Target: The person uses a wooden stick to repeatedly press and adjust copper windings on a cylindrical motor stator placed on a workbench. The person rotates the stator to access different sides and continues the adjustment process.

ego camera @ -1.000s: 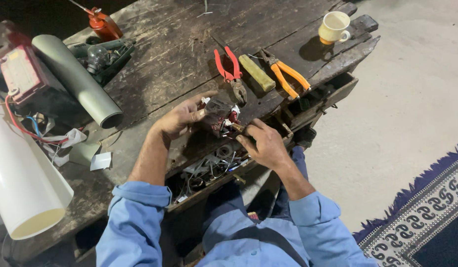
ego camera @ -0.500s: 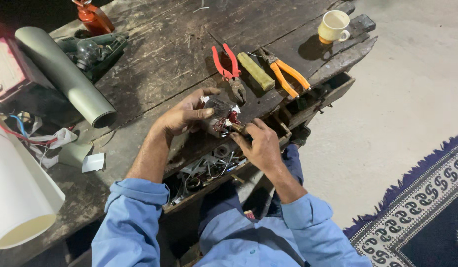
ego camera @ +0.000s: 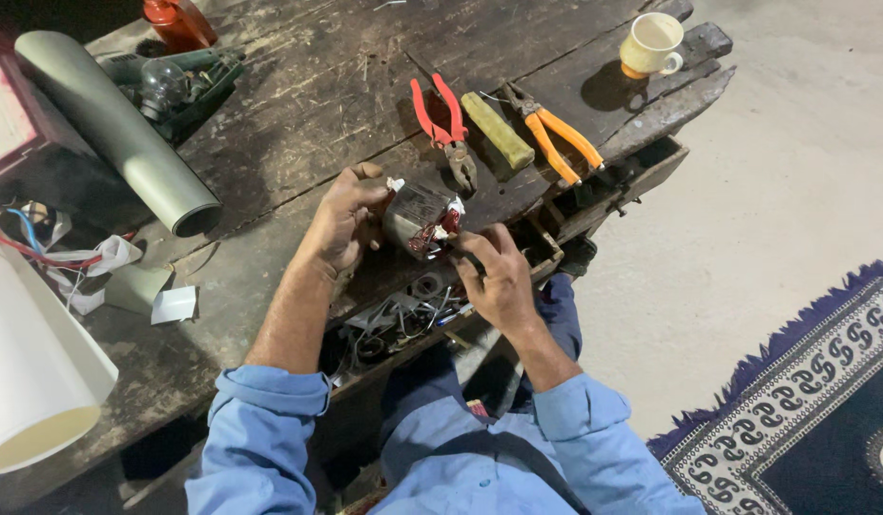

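The left hand (ego camera: 341,224) cups a small motor stator (ego camera: 420,217), a grey metal core with reddish copper windings and white insulation tips, its fingers curled around the stator's left side. The right hand (ego camera: 499,277) meets the stator from the lower right, its fingers pinched narrow against the winding end, so both hands hold the part just above the front edge of the dark, scarred wooden worktop (ego camera: 298,86). Directly below the stator an open drawer (ego camera: 403,315) shows a tangle of wires and small metal parts. Just beyond the stator lie red-handled pliers (ego camera: 440,119), to their right a yellowish tool handle (ego camera: 497,130), and beside that orange-handled pliers (ego camera: 554,133). Far right of the stator, at the worktop's corner, stands a cream cup (ego camera: 649,43). Well left of the stator a grey pipe (ego camera: 117,129) lies slantwise, with a green power tool (ego camera: 174,81) behind it and a wide white pipe (ego camera: 31,372) at the near left. A patterned blue rug (ego camera: 823,401) lies on the floor to the lower right.
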